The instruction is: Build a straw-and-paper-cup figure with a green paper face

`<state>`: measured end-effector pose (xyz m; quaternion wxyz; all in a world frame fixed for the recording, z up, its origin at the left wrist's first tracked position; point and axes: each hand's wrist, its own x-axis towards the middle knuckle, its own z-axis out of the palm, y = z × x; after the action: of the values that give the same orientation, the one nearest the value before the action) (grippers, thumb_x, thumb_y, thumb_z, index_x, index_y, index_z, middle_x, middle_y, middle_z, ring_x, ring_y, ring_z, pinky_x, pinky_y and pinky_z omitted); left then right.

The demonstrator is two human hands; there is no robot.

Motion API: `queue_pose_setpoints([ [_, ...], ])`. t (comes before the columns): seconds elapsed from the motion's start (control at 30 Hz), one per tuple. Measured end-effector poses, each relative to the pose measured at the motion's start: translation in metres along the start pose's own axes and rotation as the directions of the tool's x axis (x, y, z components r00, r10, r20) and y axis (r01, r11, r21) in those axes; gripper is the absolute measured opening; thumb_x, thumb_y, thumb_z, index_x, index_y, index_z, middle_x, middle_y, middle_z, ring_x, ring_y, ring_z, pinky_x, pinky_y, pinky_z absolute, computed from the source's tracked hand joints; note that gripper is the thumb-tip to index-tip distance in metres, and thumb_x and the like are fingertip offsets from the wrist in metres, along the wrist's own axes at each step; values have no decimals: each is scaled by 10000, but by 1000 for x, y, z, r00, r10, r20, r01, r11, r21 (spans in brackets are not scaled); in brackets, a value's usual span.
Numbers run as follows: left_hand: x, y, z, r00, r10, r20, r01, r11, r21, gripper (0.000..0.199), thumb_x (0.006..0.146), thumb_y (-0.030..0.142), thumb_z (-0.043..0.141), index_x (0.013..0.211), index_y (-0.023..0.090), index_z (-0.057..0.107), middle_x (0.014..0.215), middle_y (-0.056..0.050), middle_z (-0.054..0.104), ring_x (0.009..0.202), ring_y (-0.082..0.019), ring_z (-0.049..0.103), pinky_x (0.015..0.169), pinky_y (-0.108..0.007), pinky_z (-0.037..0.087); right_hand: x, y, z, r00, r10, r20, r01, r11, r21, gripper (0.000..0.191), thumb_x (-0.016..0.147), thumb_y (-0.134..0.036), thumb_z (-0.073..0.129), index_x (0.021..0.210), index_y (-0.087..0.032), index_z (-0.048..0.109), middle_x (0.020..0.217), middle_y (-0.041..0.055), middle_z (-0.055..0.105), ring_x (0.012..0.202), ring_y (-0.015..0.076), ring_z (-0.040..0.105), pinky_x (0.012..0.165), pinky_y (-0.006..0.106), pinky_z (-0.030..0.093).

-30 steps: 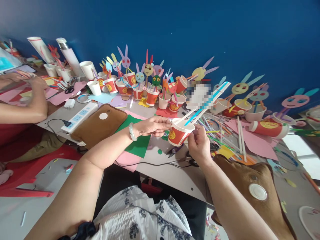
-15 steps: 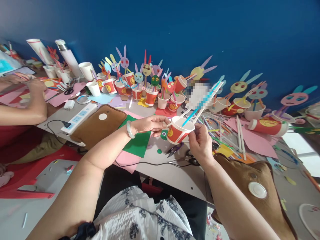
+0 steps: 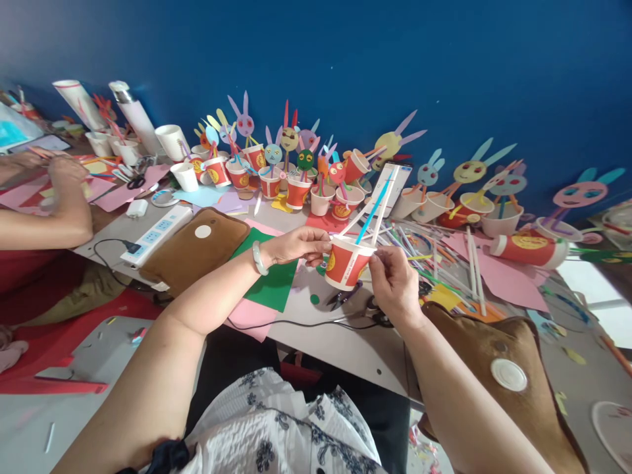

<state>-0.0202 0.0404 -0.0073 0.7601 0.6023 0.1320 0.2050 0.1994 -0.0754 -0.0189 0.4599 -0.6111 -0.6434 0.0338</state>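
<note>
Between my two hands, above the table, is a red and white paper cup [image 3: 345, 266]. My left hand [image 3: 311, 246] pinches its left side near the rim. On the right side, my right hand [image 3: 395, 280] holds the cup with thumb and fingers. Out of the cup lean a blue stick [image 3: 374, 210] and white sticks [image 3: 381, 214], tilted up to the right. Below the cup a pair of dark thread snips [image 3: 342, 297] lies on the table. Left of it rests a green paper sheet [image 3: 269, 280]. A phone [image 3: 399, 187] stands behind the sticks.
Along the blue wall stand several paper cups with rabbit figures [image 3: 299, 191]. Loose coloured sticks [image 3: 415, 247] lie at the right. Brown cushion-like warmers [image 3: 197, 243] flank the workspace, and a black cable [image 3: 296, 324] runs along the front. Another person's arm [image 3: 54, 210] is at the left.
The cup has tilted so its printed side faces me more and its opening shows less. The sticks have swung left and stand steeper. Both hands keep their hold.
</note>
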Motion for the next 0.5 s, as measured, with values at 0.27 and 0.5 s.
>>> queue_pose_setpoints([
  [0.27,-5,4,-1,996,-35,78,33,999,27,348,874,434,736,1018,187,538,553,76,517,524,-120,578,620,-299,499,3,-4,-9,998,41,-56,-38,998,44,230,941,-433,563,897,-210,601,611,-29,567,463,97,414,497,256,383],
  [0.5,1,0,3,999,-44,-3,44,999,28,259,764,240,747,815,175,502,682,4,603,567,-103,560,534,-241,365,3,3,-3,1000,18,10,-18,999,51,237,959,-429,543,970,-202,611,592,-37,559,468,108,442,515,265,398],
])
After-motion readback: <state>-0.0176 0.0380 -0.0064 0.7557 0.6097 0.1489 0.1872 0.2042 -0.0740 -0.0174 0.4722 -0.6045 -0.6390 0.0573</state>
